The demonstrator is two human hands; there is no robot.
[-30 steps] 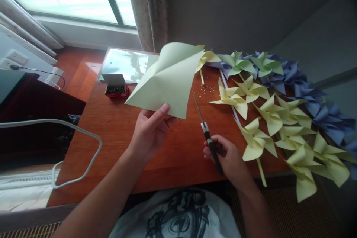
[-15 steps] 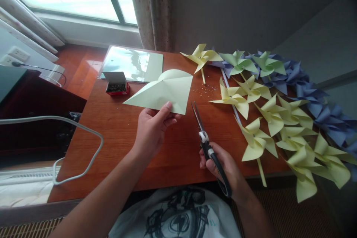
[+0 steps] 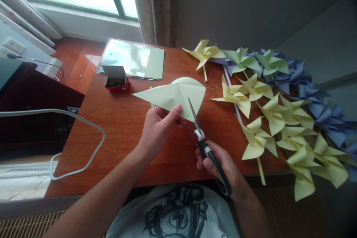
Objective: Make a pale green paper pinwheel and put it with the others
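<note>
Pinched between the thumb and fingers of my left hand (image 3: 164, 122) is a pale yellow-green sheet of paper (image 3: 170, 98), held above the table with a long point to the left and a curled far edge. My right hand (image 3: 219, 160) grips a pair of scissors (image 3: 198, 130) with black handles and a white pivot. One blade lies over the paper's right side, close to its near corner; the other blade is hidden, apparently beneath the sheet. A bit of a pale stick shows behind the paper's left part.
Yellow paper pinwheels (image 3: 256, 139), green pinwheels (image 3: 241, 61) and blue-purple pinwheels (image 3: 331, 113) crowd the right side. A small red box (image 3: 117, 83) of dark bits stands at back left, before a clear sleeve of paper (image 3: 131, 59). A white cable (image 3: 92, 126) loops at left.
My left hand has moved the paper right and slightly towards me, turning it a little. The scissors have shifted slightly left, and a blade now overlaps the paper's right side.
</note>
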